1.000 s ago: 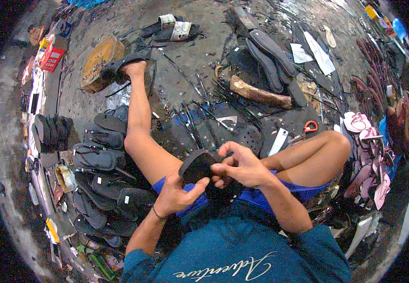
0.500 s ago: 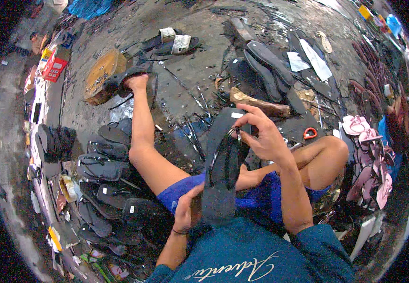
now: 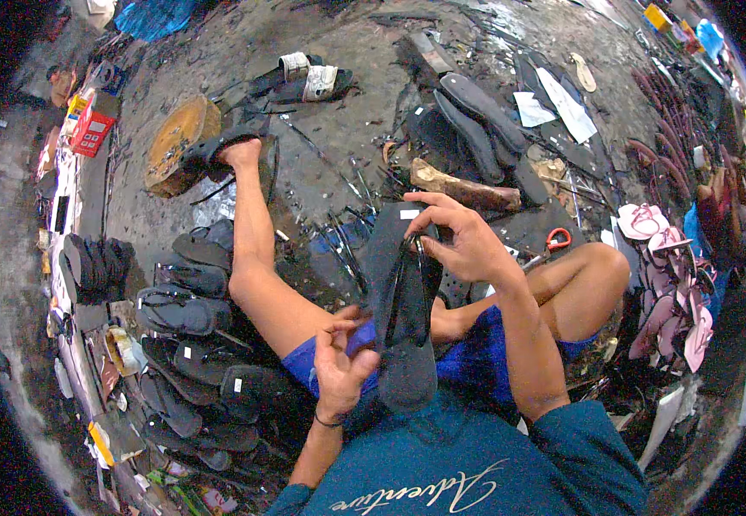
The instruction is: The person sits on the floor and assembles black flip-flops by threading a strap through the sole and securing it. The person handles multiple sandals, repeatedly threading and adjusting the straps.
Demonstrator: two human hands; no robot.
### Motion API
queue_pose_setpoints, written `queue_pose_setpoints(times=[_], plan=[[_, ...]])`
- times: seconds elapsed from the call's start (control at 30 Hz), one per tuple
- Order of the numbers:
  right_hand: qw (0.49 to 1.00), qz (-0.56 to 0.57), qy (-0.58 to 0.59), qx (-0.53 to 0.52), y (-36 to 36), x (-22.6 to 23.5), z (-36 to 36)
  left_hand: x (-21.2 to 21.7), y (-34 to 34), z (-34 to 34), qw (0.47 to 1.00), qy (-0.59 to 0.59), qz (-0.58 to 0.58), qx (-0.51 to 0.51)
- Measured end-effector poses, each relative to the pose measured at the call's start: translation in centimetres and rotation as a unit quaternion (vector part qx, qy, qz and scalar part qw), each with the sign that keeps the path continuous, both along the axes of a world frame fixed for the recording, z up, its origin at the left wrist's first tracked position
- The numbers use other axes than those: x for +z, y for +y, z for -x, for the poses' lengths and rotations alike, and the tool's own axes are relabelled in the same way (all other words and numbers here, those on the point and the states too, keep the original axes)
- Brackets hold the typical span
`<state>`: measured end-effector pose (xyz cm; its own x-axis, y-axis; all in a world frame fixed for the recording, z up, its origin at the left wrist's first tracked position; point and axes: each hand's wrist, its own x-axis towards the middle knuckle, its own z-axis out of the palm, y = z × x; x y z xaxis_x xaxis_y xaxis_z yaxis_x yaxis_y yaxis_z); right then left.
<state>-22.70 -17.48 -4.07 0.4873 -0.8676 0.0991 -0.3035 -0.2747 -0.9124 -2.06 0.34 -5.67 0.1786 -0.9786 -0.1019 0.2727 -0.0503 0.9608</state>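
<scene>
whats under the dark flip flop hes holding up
Under the dark flip flop, held by the right hand and left hand, blue shorts show; the lap directly beneath is hidden.

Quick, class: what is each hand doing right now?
Left hand: loosely curled beside the black sandal; whether it grips cannot be told.
Right hand: closed on the sandal's strap.

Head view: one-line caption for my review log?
Seated person's right hand grips a black flip-flop by its strap, left hand beside its heel, stacked flip-flops alongside.
</scene>
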Motion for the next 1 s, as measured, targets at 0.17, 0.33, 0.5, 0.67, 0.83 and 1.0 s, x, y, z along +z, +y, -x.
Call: queue_pose_setpoints(times=[0.17, 0.33, 0.5, 0.67, 0.83, 1.0], plan=[[1.0, -0.007, 0.013, -0.024, 0.0, -1.0, -0.1, 3.4, -2.1, 1.2, 0.974, -0.201, -0.095, -0.046], [1.0, 0.005, 0.005, -0.019, 0.0, -2.0, 0.5, 0.2, -1.8, 0.7, 0.986, -0.128, -0.036, -0.1], [0.997, 0.056, -0.021, -0.049, -0.1, -3.4, -1.0, 2.7, -3.0, 2.6, 0.991, -0.012, -0.111, -0.068], [0.805, -0.502, -0.286, -0.134, 5.2, -2.6, -4.1, -0.1, -5.0, -0.5, 0.994, 0.038, -0.107, -0.005], [0.752, -0.571, -0.329, -0.005, 8.7, -7.9, -4.1, -0.4, -5.5, -1.5, 0.993, 0.058, -0.1, -0.003], [0.809, -0.509, -0.285, 0.072, 7.2, -7.7, -5.9, 0.0, -5.5, -2.2, 0.995, -0.077, -0.034, 0.055]])
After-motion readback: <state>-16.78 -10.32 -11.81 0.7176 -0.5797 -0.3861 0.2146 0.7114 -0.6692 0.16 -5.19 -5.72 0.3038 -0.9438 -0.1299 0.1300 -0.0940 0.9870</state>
